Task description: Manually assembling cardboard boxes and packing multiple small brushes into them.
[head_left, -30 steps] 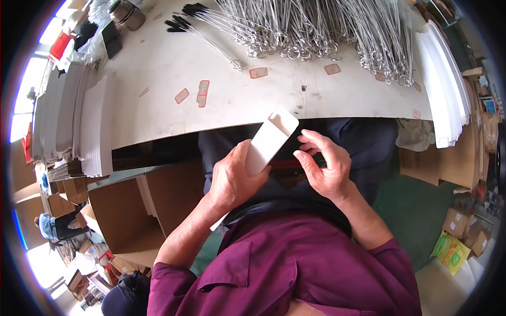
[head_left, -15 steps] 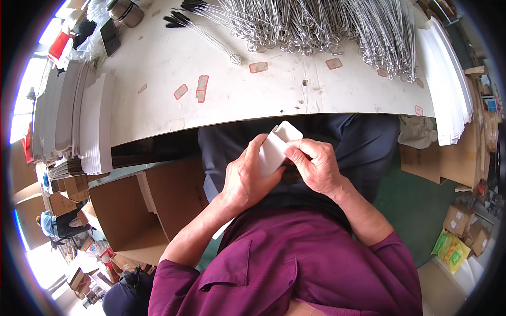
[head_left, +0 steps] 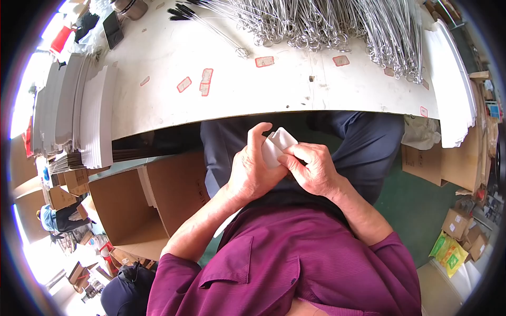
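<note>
Over my lap, in front of the table edge, both hands hold a small white cardboard box (head_left: 272,153) with a rounded flap at its far end. My left hand (head_left: 252,171) is wrapped round the box's left side, its index finger raised and bent above it. My right hand (head_left: 314,167) pinches the flap side between thumb and fingers. Much of the box is hidden behind the hands. On the table (head_left: 174,113) beyond lies a big heap of wire-handled brushes (head_left: 305,26) with looped ends. A few black-bristled ones (head_left: 211,26) lie apart on its left.
Stacks of flat white cardboard stand at the table's left (head_left: 97,116) and right (head_left: 450,84) ends. An open brown carton (head_left: 129,210) sits below on the left. A metal flask (head_left: 130,8) and a dark phone-like slab (head_left: 112,29) are at the far left.
My left index finger has lifted off the box and bent upward. The right hand has shifted slightly left and down along the flap, and the box sits deeper between the hands.
</note>
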`<state>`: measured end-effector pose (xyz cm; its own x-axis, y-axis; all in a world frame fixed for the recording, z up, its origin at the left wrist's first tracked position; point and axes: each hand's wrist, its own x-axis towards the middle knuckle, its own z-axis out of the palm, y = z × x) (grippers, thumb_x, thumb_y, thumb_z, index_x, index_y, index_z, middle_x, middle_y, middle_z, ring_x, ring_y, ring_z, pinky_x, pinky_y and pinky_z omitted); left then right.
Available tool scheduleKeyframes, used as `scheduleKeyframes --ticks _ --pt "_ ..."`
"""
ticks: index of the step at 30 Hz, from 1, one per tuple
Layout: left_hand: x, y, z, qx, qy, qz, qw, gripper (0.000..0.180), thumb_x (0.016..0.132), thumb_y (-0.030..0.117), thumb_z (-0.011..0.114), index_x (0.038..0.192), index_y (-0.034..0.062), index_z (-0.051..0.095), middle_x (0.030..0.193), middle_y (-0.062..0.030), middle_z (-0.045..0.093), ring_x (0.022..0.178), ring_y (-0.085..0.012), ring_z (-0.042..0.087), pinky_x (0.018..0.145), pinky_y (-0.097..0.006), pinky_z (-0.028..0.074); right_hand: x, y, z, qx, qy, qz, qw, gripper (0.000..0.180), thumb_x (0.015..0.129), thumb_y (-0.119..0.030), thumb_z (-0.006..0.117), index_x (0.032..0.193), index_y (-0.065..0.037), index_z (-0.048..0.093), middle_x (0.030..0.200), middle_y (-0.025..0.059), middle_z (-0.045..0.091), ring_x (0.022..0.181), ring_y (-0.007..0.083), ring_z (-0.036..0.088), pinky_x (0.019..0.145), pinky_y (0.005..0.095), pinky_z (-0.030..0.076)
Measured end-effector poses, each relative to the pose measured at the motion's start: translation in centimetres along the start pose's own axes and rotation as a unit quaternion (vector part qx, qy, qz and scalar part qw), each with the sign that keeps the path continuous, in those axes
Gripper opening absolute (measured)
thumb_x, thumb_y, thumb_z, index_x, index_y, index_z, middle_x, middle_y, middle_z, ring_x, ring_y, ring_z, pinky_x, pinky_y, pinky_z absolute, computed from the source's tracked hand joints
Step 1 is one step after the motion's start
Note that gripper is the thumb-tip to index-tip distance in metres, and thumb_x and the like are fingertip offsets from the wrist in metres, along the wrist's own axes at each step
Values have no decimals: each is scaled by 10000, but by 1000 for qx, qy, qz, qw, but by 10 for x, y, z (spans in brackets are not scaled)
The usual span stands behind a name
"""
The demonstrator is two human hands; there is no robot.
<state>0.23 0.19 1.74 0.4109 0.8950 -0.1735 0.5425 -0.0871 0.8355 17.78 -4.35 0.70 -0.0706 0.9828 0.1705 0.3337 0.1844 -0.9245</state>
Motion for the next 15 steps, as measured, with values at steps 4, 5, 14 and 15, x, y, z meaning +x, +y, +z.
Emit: scheduleKeyframes --ticks 4,5,14,15 --pt "3 -10 4 17 7 49 999 650 736 168 845 1287 63 517 1034 -202 702 926 -378 724 769 -433 602 -1 2 0 -12 -10 7 1000 70 911 -42 727 905 22 699 773 178 685 675 354 685 584 402 520" --pt "3 -10 5 14 12 57 998 620 736 172 848 1262 61 539 1041 -202 702 919 -372 724 767 -430 603 -2 2 0 -5 1 8 1000 78 909 -47 732 900 24 701 777 177 688 678 354 687 587 401 523" --pt "2 -12 8 39 30 89 995 434 761 114 848 1116 63 603 966 -153 712 832 -272 735 707 -364 596 -14 1 8 162 38 197 966 542 955 -90 735 1425 24 488 905 179 753 779 227 753 679 307 565" --pt "2 -13 9 39 30 89 995 434 761 114 848 1116 63 603 966 -153 712 832 -272 735 707 -364 596 -13 0 9 199 51 209 956 465 957 -101 734 1360 46 555 925 188 752 774 236 755 691 312 569"
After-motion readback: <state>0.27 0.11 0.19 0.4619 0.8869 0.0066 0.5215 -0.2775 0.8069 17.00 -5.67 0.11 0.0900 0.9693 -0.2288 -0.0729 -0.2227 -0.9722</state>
